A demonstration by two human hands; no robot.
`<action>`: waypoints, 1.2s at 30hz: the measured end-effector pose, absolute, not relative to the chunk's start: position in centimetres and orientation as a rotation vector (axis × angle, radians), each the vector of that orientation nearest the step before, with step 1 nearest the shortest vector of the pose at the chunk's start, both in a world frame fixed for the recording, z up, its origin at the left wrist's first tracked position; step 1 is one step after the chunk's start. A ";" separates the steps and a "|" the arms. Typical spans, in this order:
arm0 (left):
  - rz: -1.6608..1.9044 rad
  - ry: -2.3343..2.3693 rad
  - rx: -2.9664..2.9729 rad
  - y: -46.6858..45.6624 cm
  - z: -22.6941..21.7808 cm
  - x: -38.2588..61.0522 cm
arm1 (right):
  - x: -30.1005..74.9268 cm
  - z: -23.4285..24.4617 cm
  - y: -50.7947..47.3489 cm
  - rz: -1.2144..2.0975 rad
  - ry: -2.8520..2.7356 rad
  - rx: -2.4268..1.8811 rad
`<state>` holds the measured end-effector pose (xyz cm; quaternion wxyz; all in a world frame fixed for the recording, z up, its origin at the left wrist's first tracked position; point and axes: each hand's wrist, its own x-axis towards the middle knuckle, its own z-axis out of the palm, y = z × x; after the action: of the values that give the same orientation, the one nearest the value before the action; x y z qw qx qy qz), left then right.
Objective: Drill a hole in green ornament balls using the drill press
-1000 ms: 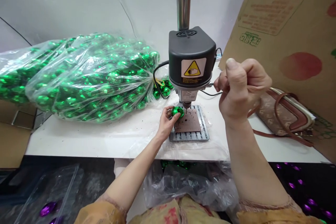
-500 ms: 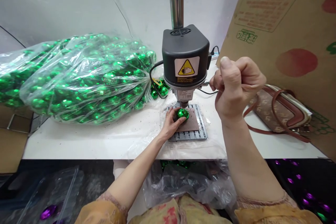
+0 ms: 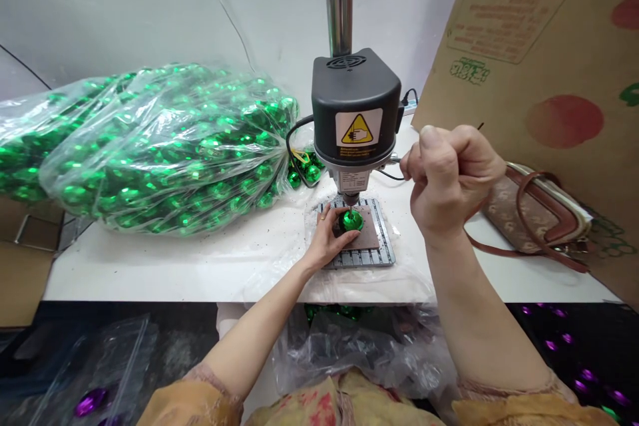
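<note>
Drilling, it seems — left hand [image 3: 327, 236] with fingers curled round the green ball [image 3: 352, 221] on the brown pad [image 3: 367, 238], under the bit [image 3: 350, 211], right hand [image 3: 452, 180] fisted on the lever [image 3: 394, 160] — and next calls for steady pressure.

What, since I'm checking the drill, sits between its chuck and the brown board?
In the head view, the thin bit and the green ball, held by the left hand, lie between the chuck and the brown board.

The drill press [image 3: 352, 90] bears a yellow hand-warning triangle [image 3: 358, 129] above "Attention" [image 3: 348, 148]; right of the press, a cardboard box [image 3: 504, 90] carries illegible green print [image 3: 470, 72].
</note>
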<state>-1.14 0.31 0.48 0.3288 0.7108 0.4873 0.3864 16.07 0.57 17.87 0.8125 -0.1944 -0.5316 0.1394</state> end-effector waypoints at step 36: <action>1.266 1.477 1.757 -2.0 0.8 -0.2 | 15.5 19.1 0.9 0.288 -1.009 -0.497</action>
<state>-0.25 -2.00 0.76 0.2572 0.6477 0.5444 0.4669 15.47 0.92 19.10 0.8362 -0.2346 -0.4767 0.1361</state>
